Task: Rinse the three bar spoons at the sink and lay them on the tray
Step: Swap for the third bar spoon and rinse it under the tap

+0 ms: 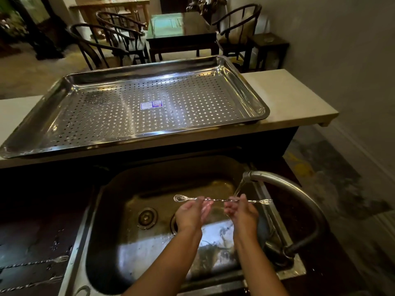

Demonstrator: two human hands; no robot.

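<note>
Rinsing first spoon (222, 200), lower centre of frame, over the sink (102, 210). My left hand (191, 214) and right hand (243, 214) both pinch its twisted stem; bowl points left, fork end right. Stream from the tap (277, 180) lands by my right fingers.

Best approach, I judge: slide the stem through the stream and roll it so the twist clears.

Tray (32, 144), upper centre, holds no spoon. Two more spoons (42, 262) at lower left are cut off by the frame edge. Fingertip contact is blurred by water.
</note>
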